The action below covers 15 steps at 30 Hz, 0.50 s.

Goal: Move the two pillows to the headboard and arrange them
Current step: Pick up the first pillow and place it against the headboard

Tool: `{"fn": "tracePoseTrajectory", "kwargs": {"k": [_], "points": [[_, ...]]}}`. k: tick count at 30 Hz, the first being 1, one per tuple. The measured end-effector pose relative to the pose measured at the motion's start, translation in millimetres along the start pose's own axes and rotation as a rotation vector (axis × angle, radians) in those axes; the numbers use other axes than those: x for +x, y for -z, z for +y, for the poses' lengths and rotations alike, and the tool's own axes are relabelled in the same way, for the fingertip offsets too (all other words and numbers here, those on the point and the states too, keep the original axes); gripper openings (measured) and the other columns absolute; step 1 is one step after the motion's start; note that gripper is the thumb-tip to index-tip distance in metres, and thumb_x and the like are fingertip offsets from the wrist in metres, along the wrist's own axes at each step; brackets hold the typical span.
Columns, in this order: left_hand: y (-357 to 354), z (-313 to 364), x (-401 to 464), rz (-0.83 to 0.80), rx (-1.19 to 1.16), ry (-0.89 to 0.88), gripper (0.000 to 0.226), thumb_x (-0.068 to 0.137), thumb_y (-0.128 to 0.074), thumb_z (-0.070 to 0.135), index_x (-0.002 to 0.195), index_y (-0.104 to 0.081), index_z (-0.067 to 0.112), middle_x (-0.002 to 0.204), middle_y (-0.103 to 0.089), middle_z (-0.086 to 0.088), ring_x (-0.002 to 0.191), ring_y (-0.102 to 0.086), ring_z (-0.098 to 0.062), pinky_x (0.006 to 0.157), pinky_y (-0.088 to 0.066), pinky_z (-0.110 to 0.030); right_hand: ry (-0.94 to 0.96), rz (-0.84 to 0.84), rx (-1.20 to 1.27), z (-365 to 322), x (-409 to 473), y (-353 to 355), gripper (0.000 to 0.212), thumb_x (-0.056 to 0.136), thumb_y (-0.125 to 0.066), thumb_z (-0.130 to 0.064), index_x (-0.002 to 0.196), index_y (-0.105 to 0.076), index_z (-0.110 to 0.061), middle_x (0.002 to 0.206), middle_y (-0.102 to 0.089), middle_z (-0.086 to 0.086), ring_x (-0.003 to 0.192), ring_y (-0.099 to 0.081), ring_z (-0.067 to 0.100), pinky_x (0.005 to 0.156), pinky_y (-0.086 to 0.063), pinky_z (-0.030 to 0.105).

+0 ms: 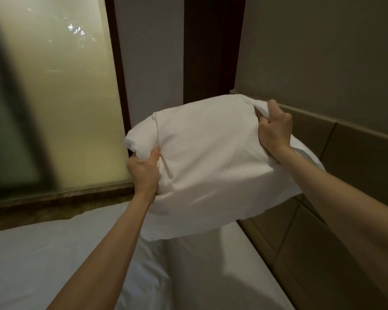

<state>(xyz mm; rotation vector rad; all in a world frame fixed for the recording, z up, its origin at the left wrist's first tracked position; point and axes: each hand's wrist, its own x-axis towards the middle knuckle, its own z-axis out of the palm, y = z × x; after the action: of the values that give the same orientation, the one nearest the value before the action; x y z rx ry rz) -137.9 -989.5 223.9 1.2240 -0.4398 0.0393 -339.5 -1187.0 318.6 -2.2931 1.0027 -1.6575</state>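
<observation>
A white pillow (208, 162) is held up in the air above the bed, in front of the padded beige headboard (354, 157) on the right. My left hand (143, 173) grips its left edge with the fingers closed into the fabric. My right hand (274, 128) clutches the upper right corner, bunching the pillowcase. Behind my right wrist a bit of white (300, 148) shows against the headboard; I cannot tell whether it is a second pillow.
The bed's white sheet (61, 260) spreads below, with a fold running down its middle. A frosted glass window (61, 104) with a stone sill (61, 198) fills the left. A dark wooden panel (213, 45) stands in the corner behind the pillow.
</observation>
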Motion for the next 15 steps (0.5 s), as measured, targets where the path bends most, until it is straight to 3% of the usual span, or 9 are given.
{"fn": "tracePoseTrajectory", "kwargs": {"k": [2, 5, 7, 8, 10, 12, 15], "points": [[-24.7, -32.6, -8.1, 0.001, -0.047, 0.059, 0.029, 0.075, -0.073, 0.036, 0.099, -0.068, 0.019, 0.091, -0.071, 0.015, 0.088, -0.069, -0.005, 0.068, -0.056, -0.018, 0.052, 0.008, -0.048, 26.9, 14.1, -5.7, 0.020, 0.092, -0.045, -0.024, 0.082, -0.047, -0.007, 0.071, -0.061, 0.022, 0.063, -0.052, 0.036, 0.056, -0.037, 0.037], [-59.0, -95.8, -30.9, -0.080, -0.016, 0.194, 0.016, 0.079, -0.064, 0.052, 0.089, -0.064, 0.039, 0.089, -0.070, 0.021, 0.086, -0.065, 0.000, 0.064, -0.049, -0.017, 0.158, -0.021, -0.184, 73.9, 16.6, -18.4, 0.024, 0.094, -0.046, -0.029, 0.089, -0.049, -0.005, 0.071, -0.061, 0.023, 0.061, -0.055, 0.038, 0.057, -0.036, 0.035], [-81.4, -150.3, -50.4, -0.236, 0.085, 0.304, 0.027, 0.091, -0.049, 0.050, 0.115, -0.056, 0.040, 0.118, -0.064, 0.010, 0.102, -0.059, -0.007, 0.082, -0.044, -0.020, 0.231, -0.086, -0.312, 112.3, 9.3, -33.7, 0.025, 0.096, -0.046, -0.032, 0.091, -0.046, -0.008, 0.067, -0.060, 0.020, 0.058, -0.055, 0.038, 0.055, -0.034, 0.035], [-87.9, -177.5, -58.7, -0.341, 0.167, 0.373, 0.040, 0.097, -0.042, 0.045, 0.133, -0.047, 0.029, 0.134, -0.055, 0.000, 0.115, -0.054, -0.014, 0.093, -0.038, -0.021, 0.250, -0.140, -0.388, 128.7, 2.8, -42.1, 0.026, 0.096, -0.045, -0.035, 0.091, -0.044, -0.009, 0.067, -0.059, 0.018, 0.058, -0.056, 0.039, 0.054, -0.033, 0.036], [-94.2, -232.0, -79.2, -0.541, 0.384, 0.558, 0.056, 0.101, -0.033, 0.040, 0.150, -0.022, 0.015, 0.153, -0.032, -0.011, 0.136, -0.036, -0.026, 0.105, -0.030, -0.027, 0.229, -0.303, -0.566, 165.2, -18.9, -64.9, 0.027, 0.097, -0.041, -0.039, 0.096, -0.043, -0.012, 0.074, -0.061, 0.016, 0.066, -0.059, 0.040, 0.056, -0.034, 0.037], [-88.3, -273.6, -97.4, -0.632, 0.590, 0.700, 0.061, 0.102, -0.030, 0.039, 0.152, -0.006, 0.015, 0.160, -0.011, -0.014, 0.144, -0.021, -0.031, 0.113, -0.023, -0.037, 0.198, -0.527, -0.740, 201.6, -55.3, -91.1, 0.024, 0.098, -0.040, -0.031, 0.111, -0.045, -0.012, 0.093, -0.067, 0.014, 0.083, -0.064, 0.039, 0.061, -0.036, 0.037], [-79.0, -305.5, -109.7, -0.665, 0.657, 0.700, 0.060, 0.102, -0.030, 0.035, 0.153, -0.003, 0.016, 0.161, -0.007, -0.014, 0.146, -0.017, -0.029, 0.119, -0.016, -0.041, 0.022, -0.854, -0.868, 245.9, -139.5, -123.0, 0.026, 0.094, -0.040, -0.012, 0.119, -0.047, -0.008, 0.112, -0.066, 0.010, 0.100, -0.064, 0.029, 0.075, -0.041, 0.032]]}}
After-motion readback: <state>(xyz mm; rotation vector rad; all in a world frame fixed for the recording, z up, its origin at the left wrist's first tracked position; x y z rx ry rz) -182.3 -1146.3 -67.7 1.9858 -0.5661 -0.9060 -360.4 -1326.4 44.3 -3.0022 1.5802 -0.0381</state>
